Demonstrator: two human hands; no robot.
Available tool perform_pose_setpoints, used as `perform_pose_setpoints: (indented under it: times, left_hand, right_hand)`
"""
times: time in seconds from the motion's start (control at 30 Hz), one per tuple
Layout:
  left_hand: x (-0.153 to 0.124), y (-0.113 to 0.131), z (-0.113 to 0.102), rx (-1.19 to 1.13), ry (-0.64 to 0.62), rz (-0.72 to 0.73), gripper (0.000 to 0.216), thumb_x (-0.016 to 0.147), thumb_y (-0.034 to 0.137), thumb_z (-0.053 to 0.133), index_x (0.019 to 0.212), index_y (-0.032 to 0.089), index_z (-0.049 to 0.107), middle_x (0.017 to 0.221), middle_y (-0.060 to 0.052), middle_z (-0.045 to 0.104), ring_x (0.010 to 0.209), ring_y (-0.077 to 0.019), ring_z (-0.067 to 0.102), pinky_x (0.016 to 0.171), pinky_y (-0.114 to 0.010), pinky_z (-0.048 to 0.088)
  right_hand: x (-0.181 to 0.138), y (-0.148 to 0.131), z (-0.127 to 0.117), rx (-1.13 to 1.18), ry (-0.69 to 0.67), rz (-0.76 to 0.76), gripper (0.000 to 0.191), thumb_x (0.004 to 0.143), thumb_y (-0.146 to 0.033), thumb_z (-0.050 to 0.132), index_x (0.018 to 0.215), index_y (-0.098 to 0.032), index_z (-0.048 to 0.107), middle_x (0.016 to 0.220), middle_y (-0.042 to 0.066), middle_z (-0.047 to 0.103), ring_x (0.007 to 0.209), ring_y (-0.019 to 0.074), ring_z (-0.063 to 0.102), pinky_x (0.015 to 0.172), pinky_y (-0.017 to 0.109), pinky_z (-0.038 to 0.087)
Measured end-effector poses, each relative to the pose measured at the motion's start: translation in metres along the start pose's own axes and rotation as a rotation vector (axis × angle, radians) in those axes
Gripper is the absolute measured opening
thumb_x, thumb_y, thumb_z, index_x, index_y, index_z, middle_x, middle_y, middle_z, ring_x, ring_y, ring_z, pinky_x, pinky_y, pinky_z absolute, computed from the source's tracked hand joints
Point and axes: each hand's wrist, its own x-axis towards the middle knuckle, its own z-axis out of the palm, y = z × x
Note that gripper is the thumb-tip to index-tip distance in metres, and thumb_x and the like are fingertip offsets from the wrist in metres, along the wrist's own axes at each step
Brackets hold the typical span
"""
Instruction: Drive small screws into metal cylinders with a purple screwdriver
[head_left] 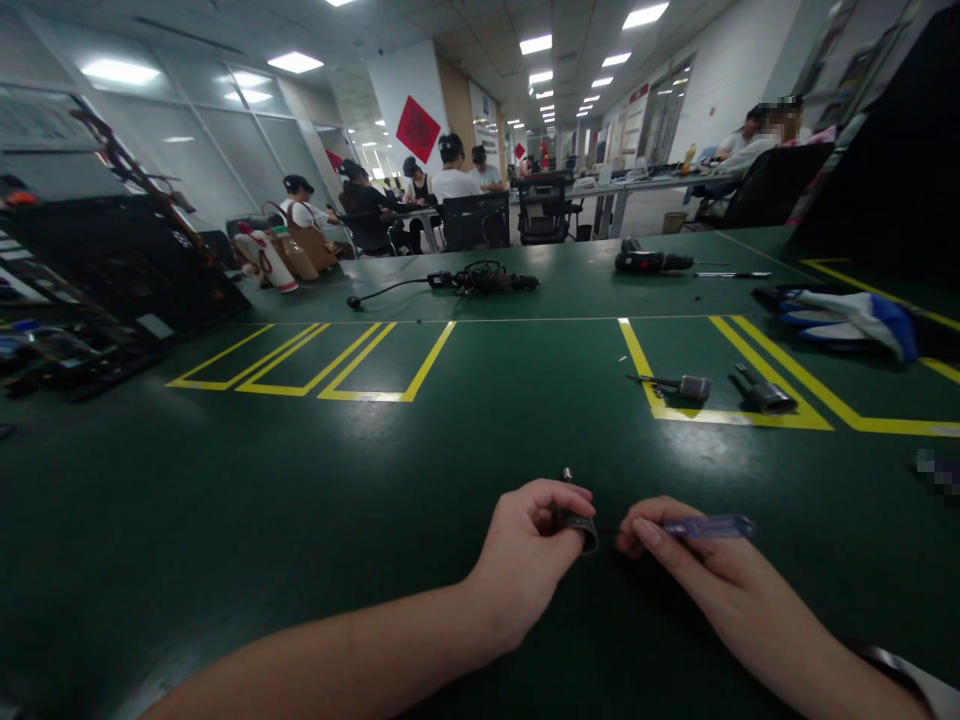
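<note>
Metal fitting (pixel 581 525) in left hand (pixel 529 548), blue tool (pixel 709 526)

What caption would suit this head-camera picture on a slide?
Over a green table, left hand grips a small dark cylinder; right hand holds a blue-handled tool.

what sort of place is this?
Probably an open-plan assembly workshop: green bench with yellow tape bays, a power driver on it, people at desks behind. Left hand holds a small part, right hand a blue-handled tool.
</note>
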Motion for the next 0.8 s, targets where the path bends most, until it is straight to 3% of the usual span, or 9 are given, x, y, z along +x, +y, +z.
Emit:
perform_pose_setpoints:
  times: [0.4,0.63,0.8]
  left_hand:
    - [0.004,0.001,-0.001,-0.207,0.04,-0.076,0.019,0.063,-0.003,0.061,0.072,0.013,0.066,0.1,-0.007,0.065,0.095,-0.0208,0.062,0.086,-0.035,0.047]
    - [0.003,0.009,-0.004,-0.404,0.003,-0.141,0.022,0.067,-0.002,0.06,0.083,0.012,0.066,0.089,-0.006,0.067,0.094,-0.0216,0.063,0.088,-0.038,0.049]
    - [0.001,0.015,-0.006,-0.435,-0.017,-0.137,0.023,0.07,-0.003,0.056,0.087,0.011,0.065,0.09,-0.007,0.066,0.096,-0.0222,0.063,0.087,-0.037,0.051]
  right_hand:
    - [0.003,0.003,-0.002,0.178,0.063,0.082,0.03,0.085,-0.047,0.051,0.078,-0.021,0.064,0.077,0.003,0.067,0.076,0.0211,0.063,0.072,0.032,0.049]
    - [0.0,0.007,-0.003,0.515,0.142,0.288,0.029,0.082,-0.049,0.058,0.084,-0.021,0.063,0.08,0.003,0.068,0.083,0.0208,0.061,0.08,0.034,0.046]
    - [0.0,0.007,-0.004,0.643,0.153,0.294,0.026,0.081,-0.045,0.06,0.084,-0.02,0.065,0.079,0.003,0.068,0.082,0.0194,0.06,0.079,0.032,0.047]
